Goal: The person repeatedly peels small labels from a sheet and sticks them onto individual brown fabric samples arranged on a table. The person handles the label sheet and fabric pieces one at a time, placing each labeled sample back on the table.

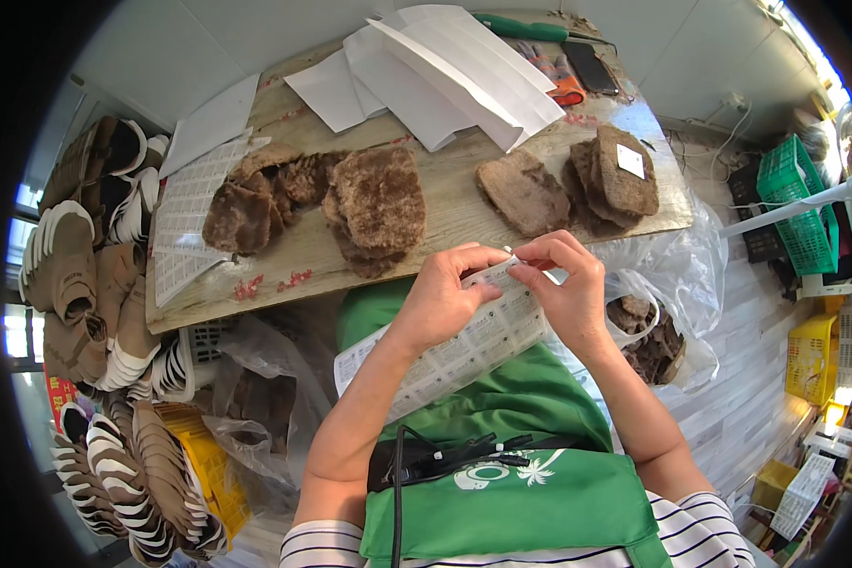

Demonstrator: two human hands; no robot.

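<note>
My left hand (445, 293) and my right hand (563, 289) meet over a long white sheet of small printed labels (445, 355) lying across my green apron. The left hand pinches the sheet's upper edge; the right hand's thumb and fingers pinch a small label at the sheet's top end. Just beyond the hands, on the wooden board (445, 204), lie brown fuzzy insole-shaped pieces: a stack (379, 204) in the middle, a pile (256, 199) to the left, one piece (523, 192) to the right, and a stack (620, 170) topped with a white label.
White paper sheets (445, 71) and more label sheets (191, 204) lie on the board, with a phone (592, 68) at the far edge. Stacked brown shoes (90, 284) fill the left. A clear bag with brown pieces (648, 336) hangs right. Green and yellow crates (800, 204) stand far right.
</note>
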